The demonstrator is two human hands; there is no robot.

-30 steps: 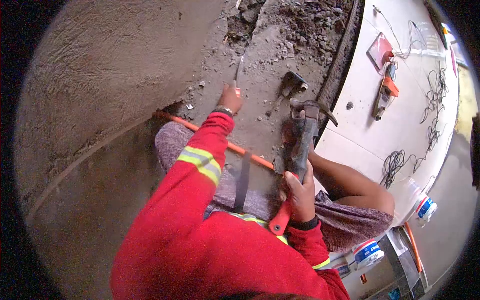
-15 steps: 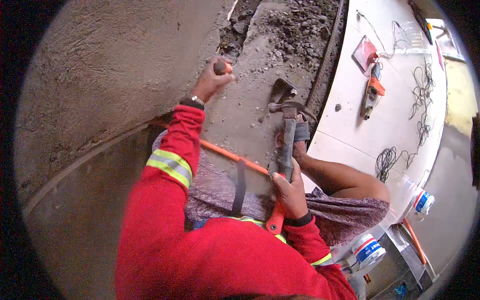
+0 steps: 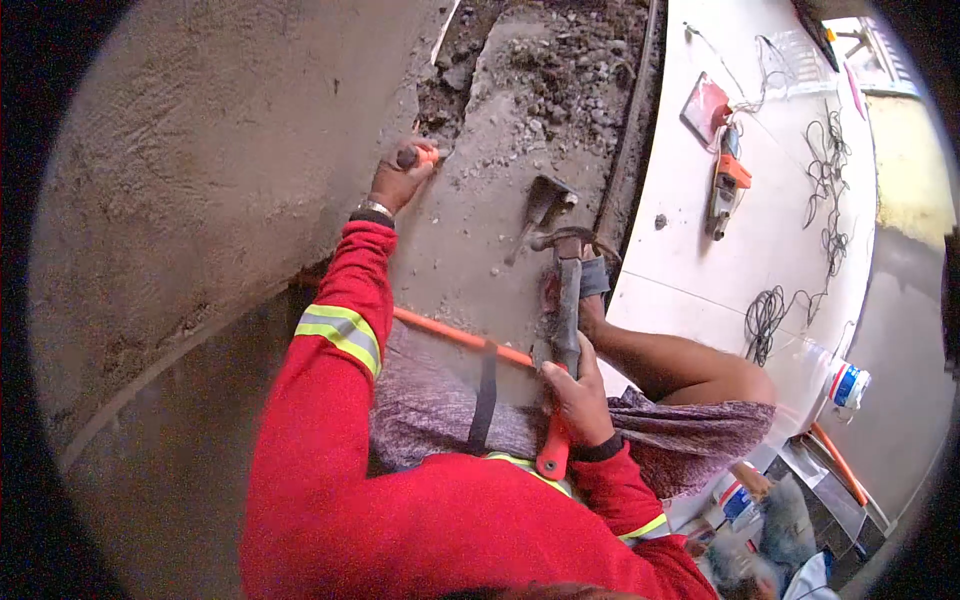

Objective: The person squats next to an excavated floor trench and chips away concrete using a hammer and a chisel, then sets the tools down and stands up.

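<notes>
My left hand is closed around a chisel with an orange grip and a round dark end facing up, beside the rough wall and the broken trench edge. Its tip is hard to make out. In my right hand is a claw hammer, held by its red and black handle over my lap, with the metal head pointing away from me. Just beyond the hammer head, a dark metal tool rests on the dusty concrete.
Rubble fills the far channel. On the white floor at right are an orange power tool, a red plate and black cable. An orange conduit crosses my legs. Another person is at lower right.
My left hand has moved away from me toward the wall and trench, turning the chisel so its end faces up. The hammer stays in my right hand. Another person has appeared at lower right.
</notes>
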